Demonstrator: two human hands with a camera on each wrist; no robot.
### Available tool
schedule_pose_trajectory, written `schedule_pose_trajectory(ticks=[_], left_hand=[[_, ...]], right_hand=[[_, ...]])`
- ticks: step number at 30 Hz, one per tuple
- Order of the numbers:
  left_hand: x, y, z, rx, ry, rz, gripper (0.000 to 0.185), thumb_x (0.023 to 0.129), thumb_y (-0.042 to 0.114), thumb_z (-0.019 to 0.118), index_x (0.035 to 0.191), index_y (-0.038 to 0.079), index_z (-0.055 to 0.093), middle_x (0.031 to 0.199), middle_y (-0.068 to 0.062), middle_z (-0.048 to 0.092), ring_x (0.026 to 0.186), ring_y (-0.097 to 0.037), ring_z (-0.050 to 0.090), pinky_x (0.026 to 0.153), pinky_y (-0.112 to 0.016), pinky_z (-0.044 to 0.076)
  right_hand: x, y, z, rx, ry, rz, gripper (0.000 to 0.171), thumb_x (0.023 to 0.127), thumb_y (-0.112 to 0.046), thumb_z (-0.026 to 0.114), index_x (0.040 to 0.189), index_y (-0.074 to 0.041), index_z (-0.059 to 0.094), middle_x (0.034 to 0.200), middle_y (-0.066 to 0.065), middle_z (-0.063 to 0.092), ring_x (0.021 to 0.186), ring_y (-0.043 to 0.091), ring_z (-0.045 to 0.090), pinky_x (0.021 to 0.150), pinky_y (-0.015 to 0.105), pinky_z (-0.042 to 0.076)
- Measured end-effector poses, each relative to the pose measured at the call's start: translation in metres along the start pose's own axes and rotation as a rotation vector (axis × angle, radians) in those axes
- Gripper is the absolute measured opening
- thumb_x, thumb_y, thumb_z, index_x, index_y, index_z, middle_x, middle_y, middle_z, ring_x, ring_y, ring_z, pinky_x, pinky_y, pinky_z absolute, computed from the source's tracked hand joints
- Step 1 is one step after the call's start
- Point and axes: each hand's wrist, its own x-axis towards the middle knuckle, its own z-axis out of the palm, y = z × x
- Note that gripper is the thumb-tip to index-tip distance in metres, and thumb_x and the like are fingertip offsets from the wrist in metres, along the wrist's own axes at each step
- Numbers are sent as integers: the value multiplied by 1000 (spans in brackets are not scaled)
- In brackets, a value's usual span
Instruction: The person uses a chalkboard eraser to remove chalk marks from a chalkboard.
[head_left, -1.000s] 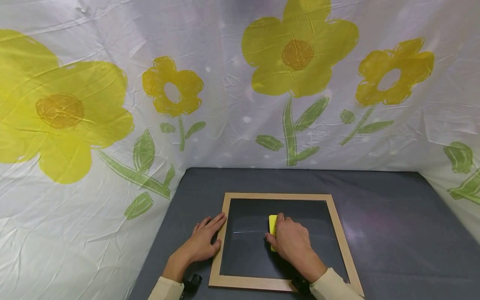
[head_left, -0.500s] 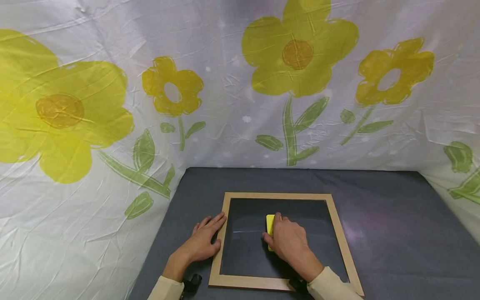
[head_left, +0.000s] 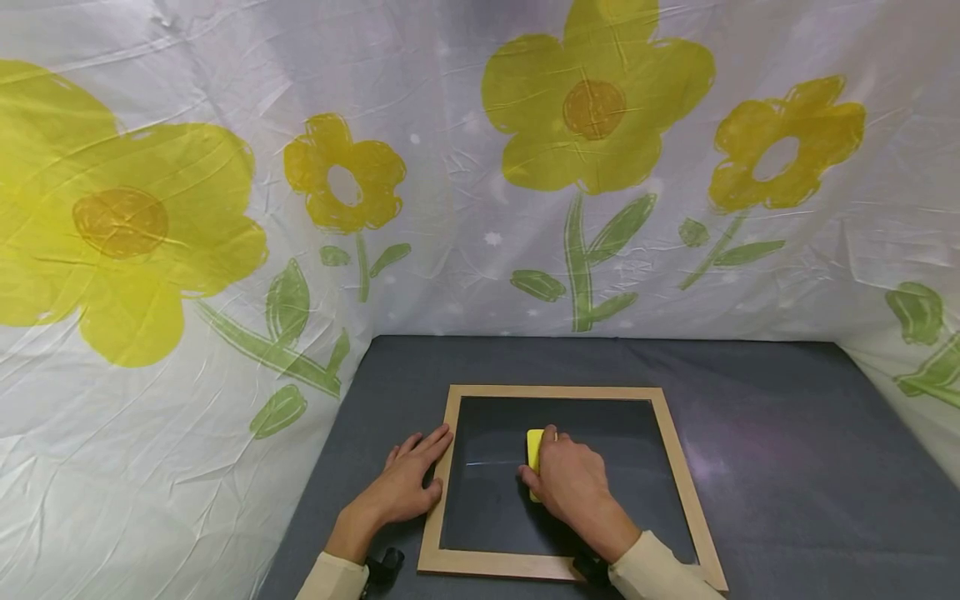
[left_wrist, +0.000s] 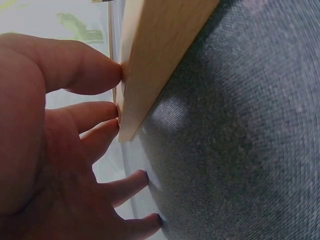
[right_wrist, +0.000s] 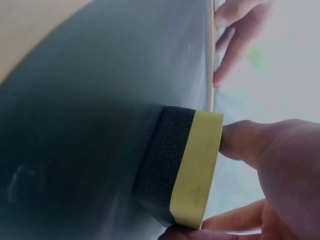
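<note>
A chalkboard (head_left: 487,517) with a light wooden frame (head_left: 555,392) lies flat on a dark cloth-covered table. My right hand (head_left: 576,479) grips a yellow-backed board eraser (head_left: 533,454) near the middle of the board. In the right wrist view, the black felt of the eraser (right_wrist: 167,160) faces the board, with thumb and fingers at its yellow back. The left hand (head_left: 405,483) rests at the frame's left side, fingers extended. Seen from the left wrist, its thumb and two fingers touch the wooden frame (left_wrist: 150,60), while two other fingers reach down to the cloth.
Dark grey cloth (head_left: 810,467) covers the table around the board. A white curtain (head_left: 450,250) printed with yellow flowers hangs behind it and at both sides. Faint pale streaks (right_wrist: 20,180) mark the board surface.
The right hand has slid the eraser a short way to the left across the board. My left hand and the frame have stayed in place.
</note>
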Motion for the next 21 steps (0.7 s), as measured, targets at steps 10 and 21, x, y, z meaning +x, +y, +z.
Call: schedule_pose_trajectory(ticks=[10,21], left_hand=[[-1,0,0,0,-2,-5,72,103,14,63,171,15,42,182,-2,30,165,-51,25,124,-83,15],[0,-1,0,5,-1,-5,72,103,14,63,171,16,42,182,-1,31,165,-51,25,124,-83,16]], right_hand=[[2,-6,1,-15,-5,-8,83,94,-56,80,147,5,62,105,18,74,75,30,72,61,47,62],[3,-16,4,-36,29,-34,83,94,-59,79,144,5,64,101,17,75,72,32,72,59,47,61]])
